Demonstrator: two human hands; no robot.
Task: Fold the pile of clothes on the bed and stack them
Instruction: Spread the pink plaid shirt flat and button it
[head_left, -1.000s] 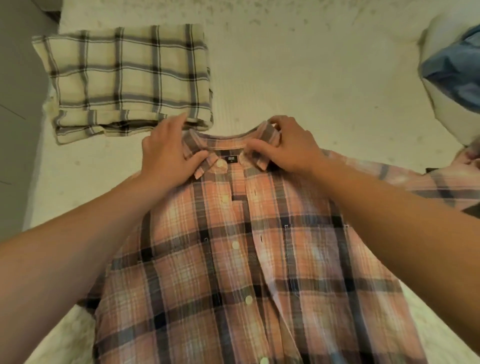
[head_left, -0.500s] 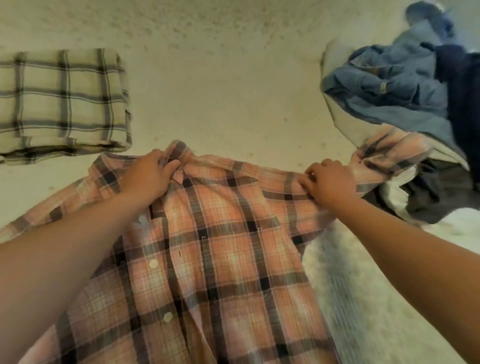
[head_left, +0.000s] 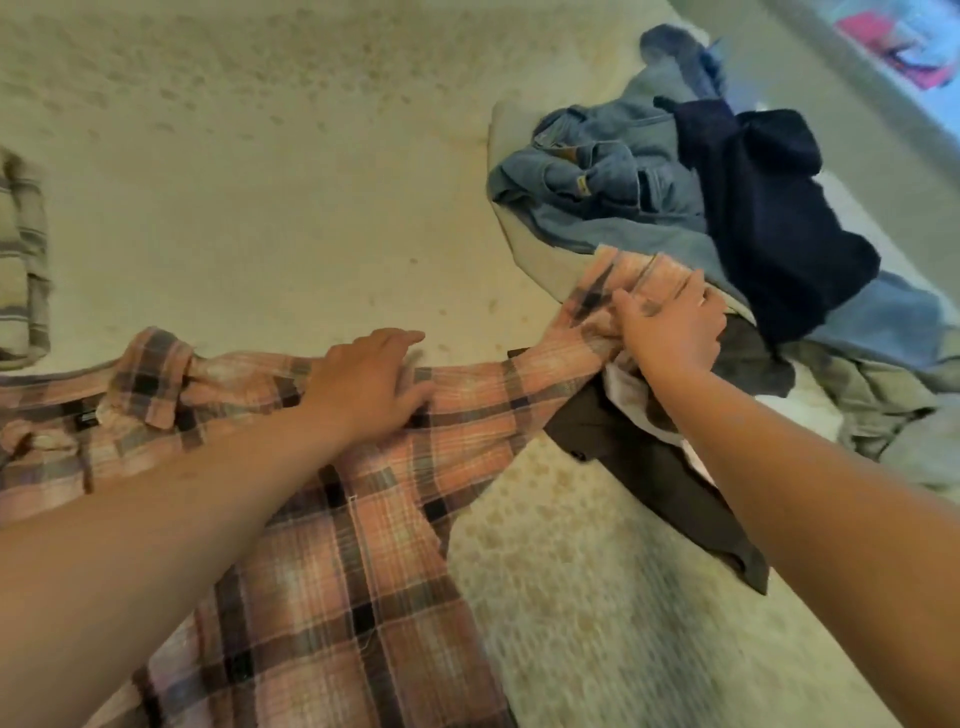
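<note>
A pink plaid shirt (head_left: 332, 561) lies face up on the cream bed (head_left: 270, 208), collar at the left, its right sleeve stretched toward the clothes pile. My left hand (head_left: 369, 384) presses flat on the shoulder with straight fingers. My right hand (head_left: 670, 327) grips the sleeve near the cuff, where it lies on the pile. A folded cream plaid shirt (head_left: 23, 260) sits at the left edge, mostly cut off.
The unfolded pile at the right holds blue jeans (head_left: 597, 182), a dark navy garment (head_left: 769, 218), a brown garment (head_left: 660, 478) and pale clothes (head_left: 883, 410). A floor strip runs past the bed at the top right.
The view has swung right. My left hand left the collar and now lies on the shoulder. My right hand slid out along the sleeve from the collar to the cuff.
</note>
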